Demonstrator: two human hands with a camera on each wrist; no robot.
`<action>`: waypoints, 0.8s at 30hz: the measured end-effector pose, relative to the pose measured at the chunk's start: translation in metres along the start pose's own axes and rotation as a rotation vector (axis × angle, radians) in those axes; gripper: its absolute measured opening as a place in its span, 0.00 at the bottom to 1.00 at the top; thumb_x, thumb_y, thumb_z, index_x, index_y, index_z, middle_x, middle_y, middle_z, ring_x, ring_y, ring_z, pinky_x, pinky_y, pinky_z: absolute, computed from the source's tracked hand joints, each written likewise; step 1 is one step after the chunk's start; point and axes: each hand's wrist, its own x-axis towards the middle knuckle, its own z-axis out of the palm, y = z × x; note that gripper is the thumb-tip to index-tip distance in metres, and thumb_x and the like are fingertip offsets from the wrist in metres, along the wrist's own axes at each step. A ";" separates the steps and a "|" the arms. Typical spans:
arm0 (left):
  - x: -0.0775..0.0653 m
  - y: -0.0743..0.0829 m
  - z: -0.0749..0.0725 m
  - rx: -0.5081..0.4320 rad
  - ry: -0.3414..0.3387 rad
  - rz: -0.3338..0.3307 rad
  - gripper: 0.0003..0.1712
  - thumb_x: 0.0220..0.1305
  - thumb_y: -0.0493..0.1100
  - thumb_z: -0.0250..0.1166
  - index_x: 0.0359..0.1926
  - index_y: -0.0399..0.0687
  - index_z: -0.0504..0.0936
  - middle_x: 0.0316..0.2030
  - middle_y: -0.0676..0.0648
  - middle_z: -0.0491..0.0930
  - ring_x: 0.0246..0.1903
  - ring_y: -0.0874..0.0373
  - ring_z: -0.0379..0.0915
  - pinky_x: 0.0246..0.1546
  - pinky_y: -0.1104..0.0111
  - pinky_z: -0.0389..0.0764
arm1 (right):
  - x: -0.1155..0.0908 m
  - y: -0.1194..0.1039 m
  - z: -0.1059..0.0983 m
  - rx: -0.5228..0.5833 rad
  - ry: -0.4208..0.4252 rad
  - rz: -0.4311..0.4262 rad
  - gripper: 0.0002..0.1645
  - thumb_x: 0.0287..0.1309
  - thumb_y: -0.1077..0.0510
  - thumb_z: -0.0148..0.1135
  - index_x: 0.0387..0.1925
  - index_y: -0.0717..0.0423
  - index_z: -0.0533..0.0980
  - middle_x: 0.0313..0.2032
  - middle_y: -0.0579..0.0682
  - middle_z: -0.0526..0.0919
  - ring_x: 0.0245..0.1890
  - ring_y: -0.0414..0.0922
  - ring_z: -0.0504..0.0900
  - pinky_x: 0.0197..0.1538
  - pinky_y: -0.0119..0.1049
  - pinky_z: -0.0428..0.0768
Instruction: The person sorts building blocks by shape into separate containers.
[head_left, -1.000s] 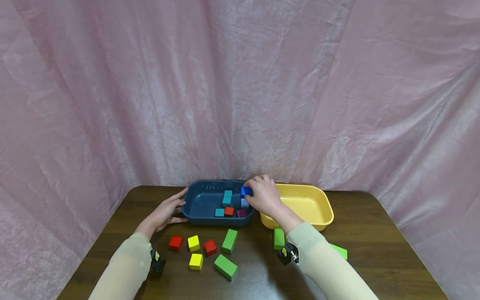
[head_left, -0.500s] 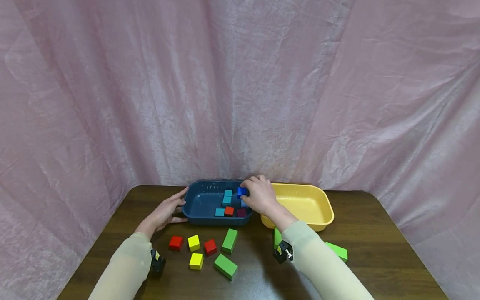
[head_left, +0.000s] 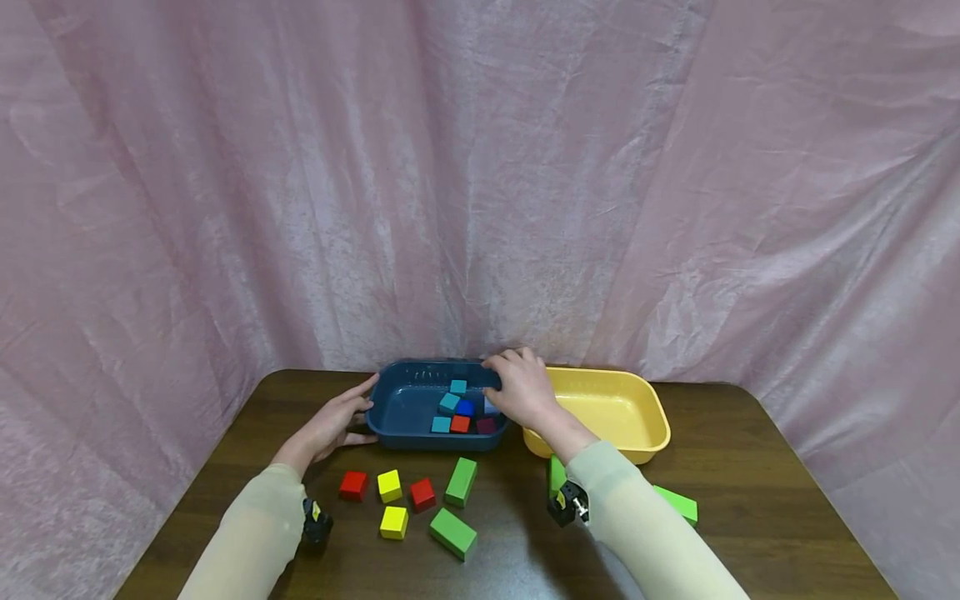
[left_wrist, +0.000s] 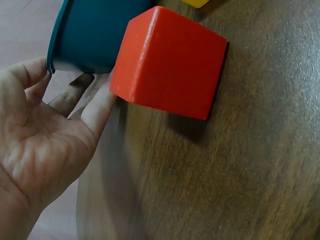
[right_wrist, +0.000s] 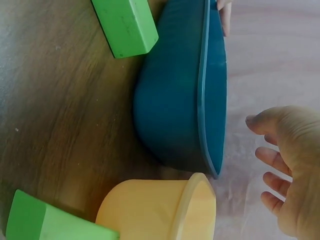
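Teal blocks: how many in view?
3, all in the blue tray: one teal block at the back, another midway, a third in front. The right hand may hide more.

No legible text, label, brand, number or sign in any of the three views

The dark blue tray (head_left: 401, 408) contrasts with a plain yellow tray (head_left: 611, 412). Long blocks (head_left: 453, 533) are bright green; small blocks (head_left: 354, 486) are red, yellow, turquoise, deep blue or purple. The worktop (head_left: 360, 571) is grainy brown, the sleeves (head_left: 243, 533) cream, the curtain (head_left: 480, 183) pink.
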 end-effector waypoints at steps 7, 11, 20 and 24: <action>0.000 0.000 -0.001 -0.001 -0.001 -0.001 0.37 0.79 0.43 0.46 0.83 0.65 0.46 0.79 0.33 0.44 0.69 0.32 0.61 0.55 0.46 0.80 | -0.007 0.000 -0.005 0.015 0.023 -0.023 0.24 0.60 0.47 0.73 0.57 0.47 0.83 0.54 0.49 0.83 0.56 0.54 0.72 0.59 0.52 0.70; 0.000 -0.001 -0.002 -0.006 -0.001 0.001 0.37 0.79 0.42 0.46 0.83 0.64 0.46 0.79 0.33 0.44 0.69 0.32 0.61 0.55 0.45 0.80 | -0.010 -0.003 -0.008 0.014 0.043 -0.056 0.23 0.59 0.47 0.74 0.56 0.47 0.84 0.53 0.49 0.84 0.56 0.54 0.72 0.58 0.52 0.71; -0.001 -0.002 -0.003 -0.018 -0.011 0.000 0.37 0.79 0.42 0.46 0.83 0.64 0.46 0.80 0.36 0.41 0.70 0.32 0.59 0.54 0.46 0.81 | -0.017 -0.014 -0.012 0.015 0.096 -0.142 0.23 0.58 0.47 0.74 0.55 0.46 0.84 0.52 0.48 0.84 0.54 0.53 0.73 0.55 0.51 0.73; -0.003 -0.001 -0.003 -0.011 -0.018 0.003 0.37 0.80 0.42 0.45 0.83 0.64 0.44 0.80 0.37 0.38 0.71 0.32 0.58 0.55 0.46 0.80 | -0.020 -0.018 -0.014 0.033 0.108 -0.166 0.24 0.58 0.47 0.74 0.55 0.47 0.84 0.52 0.48 0.84 0.54 0.52 0.74 0.54 0.50 0.74</action>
